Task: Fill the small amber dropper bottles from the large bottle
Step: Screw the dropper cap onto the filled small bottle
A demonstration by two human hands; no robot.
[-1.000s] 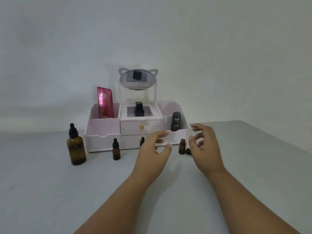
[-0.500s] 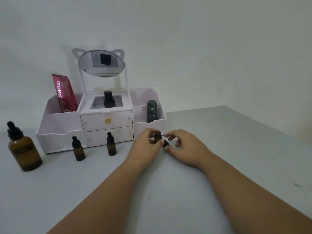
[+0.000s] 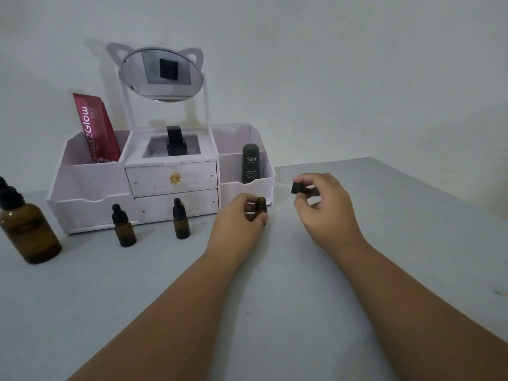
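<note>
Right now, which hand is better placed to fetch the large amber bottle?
Probably the left hand: the large amber dropper bottle stands far on its side. It would first release the open small bottle. The right hand pinches the black cap and would have to cross over.

A pale pink desk organizer stands on a grey table against a plain wall. An oval mirror in a cat-eared frame rises on two posts above its centre. The left compartment holds an upright red tube, the central recess a black square-capped item, and the right compartment a dark green bottle marked "Kahf". Of the two central drawers, the upper bears a gold knob.
</note>
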